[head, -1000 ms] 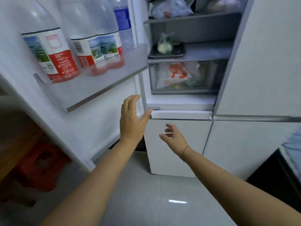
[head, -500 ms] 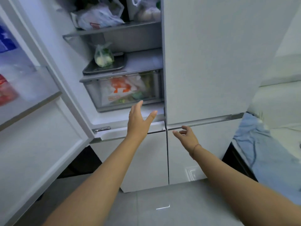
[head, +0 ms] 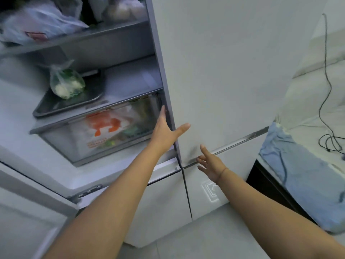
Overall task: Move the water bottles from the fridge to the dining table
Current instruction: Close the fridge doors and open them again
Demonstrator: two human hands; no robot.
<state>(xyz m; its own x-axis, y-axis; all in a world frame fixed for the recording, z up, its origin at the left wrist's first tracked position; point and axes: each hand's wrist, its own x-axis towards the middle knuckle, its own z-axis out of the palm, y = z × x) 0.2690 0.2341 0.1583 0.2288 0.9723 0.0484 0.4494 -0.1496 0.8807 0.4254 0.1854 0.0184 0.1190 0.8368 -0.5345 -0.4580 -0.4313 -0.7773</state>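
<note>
Water bottles: none shows in this view, so I cannot tell where they are. The fridge (head: 115, 45) is open on the left side. Its left door (head: 28, 212) swings out wide at the bottom left. The right door (head: 224, 71) is closed.

The left hand (head: 164, 129) is at the left edge of the right door. Its fingers (head: 162, 114) are straight and close together, pointing up along that edge, and the thumb sticks out over the door front. It holds nothing. The right hand (head: 210, 164) is lower, near the long handle strip (head: 237, 141) under the right door. Its fingers are spread apart and hold nothing.

Inside, a white bag (head: 41, 23) sits on the top shelf. Below it, a clear bag of greens (head: 66, 85) lies on a dark tray (head: 74, 101). Under that is a clear drawer (head: 104, 128) with more bags.

On the right, a blue cloth (head: 302, 176) hangs over a table edge, and a black cable (head: 325, 71) runs down to the table top behind it. Bare grey floor (head: 214, 240) lies in front of the fridge.
</note>
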